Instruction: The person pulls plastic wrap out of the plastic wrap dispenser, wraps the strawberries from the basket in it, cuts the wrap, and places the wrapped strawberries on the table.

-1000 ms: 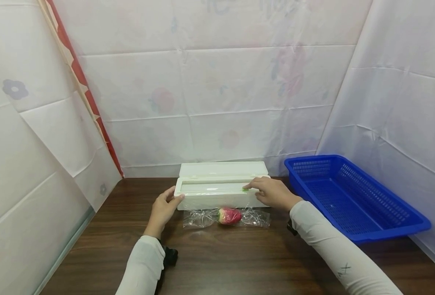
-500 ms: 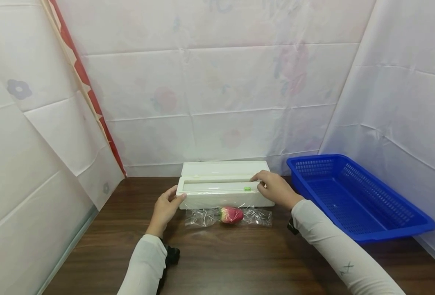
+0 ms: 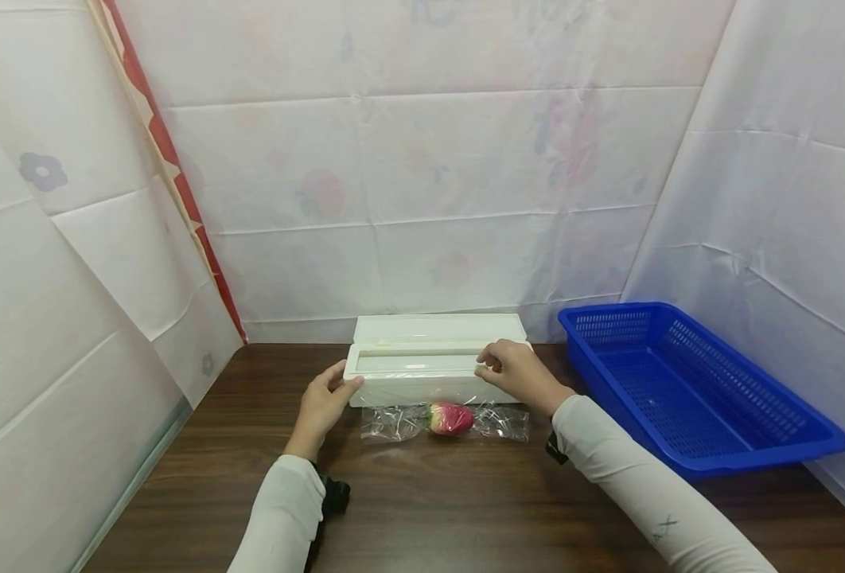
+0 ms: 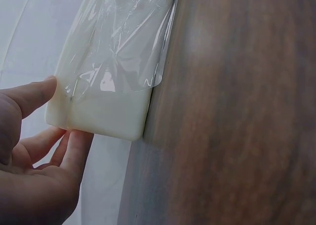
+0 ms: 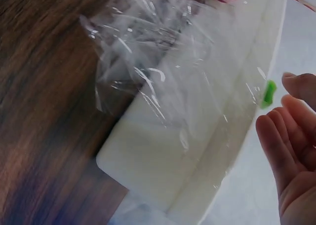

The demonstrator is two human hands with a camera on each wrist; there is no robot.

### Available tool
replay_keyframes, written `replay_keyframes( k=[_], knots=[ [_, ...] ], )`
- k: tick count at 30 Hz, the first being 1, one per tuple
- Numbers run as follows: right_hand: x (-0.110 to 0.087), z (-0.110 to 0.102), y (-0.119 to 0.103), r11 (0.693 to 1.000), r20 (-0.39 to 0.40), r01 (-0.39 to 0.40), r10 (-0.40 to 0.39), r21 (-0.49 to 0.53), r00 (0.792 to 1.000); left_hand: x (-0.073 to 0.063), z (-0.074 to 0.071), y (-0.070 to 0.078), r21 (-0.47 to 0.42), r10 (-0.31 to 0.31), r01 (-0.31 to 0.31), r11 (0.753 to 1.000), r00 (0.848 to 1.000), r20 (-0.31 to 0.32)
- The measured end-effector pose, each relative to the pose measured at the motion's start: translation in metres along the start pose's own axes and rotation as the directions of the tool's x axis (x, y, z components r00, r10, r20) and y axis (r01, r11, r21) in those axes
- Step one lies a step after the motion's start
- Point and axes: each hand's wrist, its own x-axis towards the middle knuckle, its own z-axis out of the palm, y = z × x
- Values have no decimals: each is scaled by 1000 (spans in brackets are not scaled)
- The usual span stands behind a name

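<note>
A long white cling film dispenser [image 3: 422,390] stands on the table with its lid [image 3: 440,328] raised at the back. Clear film [image 5: 163,62] hangs over its front wall. My left hand [image 3: 321,404] holds the left end, thumb at the front edge and fingers against the end face, as the left wrist view shows. At the front rim near the right end sits a small green slide cutter [image 5: 268,94]. The curled fingertips of my right hand [image 3: 523,372] pinch at this cutter and mostly hide it in the head view. A red and yellowish strawberry-like fruit [image 3: 451,418] lies in front, wrapped in clear film.
To the right stands a blue perforated plastic basket [image 3: 687,398], close to my right forearm. Pale printed sheets [image 3: 422,167] enclose the brown wooden table [image 3: 430,509] at the back and sides.
My right hand lifted off the green cutter, uncovering it, and has come back down to it with the fingertips drawn together. My left hand keeps its hold on the dispenser's end.
</note>
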Motion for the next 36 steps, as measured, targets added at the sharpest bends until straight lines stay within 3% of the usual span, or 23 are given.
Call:
replay_keyframes(
  k=[4, 11, 19, 27, 36],
  knots=[
    [0, 2, -3, 998, 21, -52, 52, -19, 998, 1, -1, -2, 0, -2, 2, 1000, 1000, 10],
    [2, 4, -2, 995, 55, -72, 76, -68, 996, 2, -1, -2, -4, -5, 5, 1000, 1000, 7],
    [3, 4, -3, 993, 60, -46, 52, -104, 997, 1, 0, -1, -8, -4, 4, 1000, 1000, 3],
    [2, 3, -5, 992, 91, -84, 93, -93, 992, 1, 0, -1, -5, -12, 12, 1000, 1000, 10],
    [4, 2, -7, 994, 99, -31, 41, -105, 994, 1, -1, 0, -7, -16, 16, 1000, 1000, 2]
  ],
)
